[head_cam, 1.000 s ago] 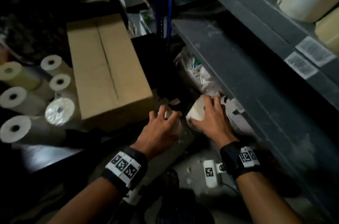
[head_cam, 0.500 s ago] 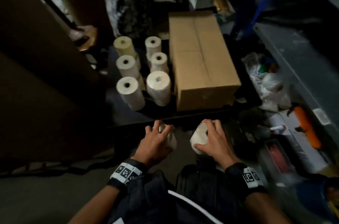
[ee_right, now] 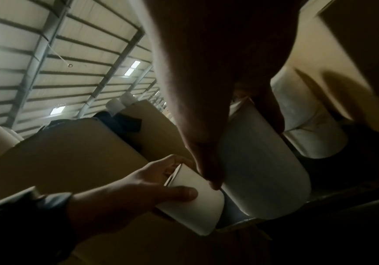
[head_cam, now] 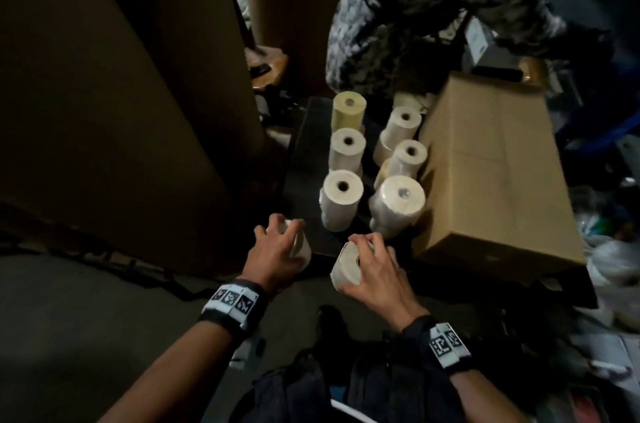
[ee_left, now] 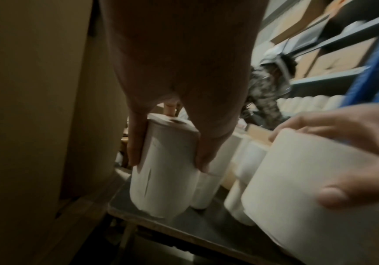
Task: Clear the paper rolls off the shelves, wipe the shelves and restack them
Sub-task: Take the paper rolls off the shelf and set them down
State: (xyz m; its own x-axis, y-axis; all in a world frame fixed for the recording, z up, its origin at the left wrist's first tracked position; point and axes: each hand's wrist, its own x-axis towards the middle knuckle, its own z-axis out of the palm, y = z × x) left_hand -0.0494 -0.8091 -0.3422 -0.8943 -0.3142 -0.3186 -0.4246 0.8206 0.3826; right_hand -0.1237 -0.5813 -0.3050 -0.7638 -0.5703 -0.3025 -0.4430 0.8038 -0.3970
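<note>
You have swung both paper rolls away from the shelf and over to the dark platform (head_cam: 304, 131): your left hand (head_cam: 277, 251) and right hand (head_cam: 375, 275) each have fingers wrapped round one (right roll tilted), just short of the standing rolls (head_cam: 343, 201), so clearing continues.

Both hands swung away from the shelf: left hand (head_cam: 277, 254) and right hand (head_cam: 375, 275) now carry their paper rolls (head_cam: 346, 265) up to the near edge of the dark platform (head_cam: 304, 145) beside the standing rolls (head_cam: 343, 202).
</note>
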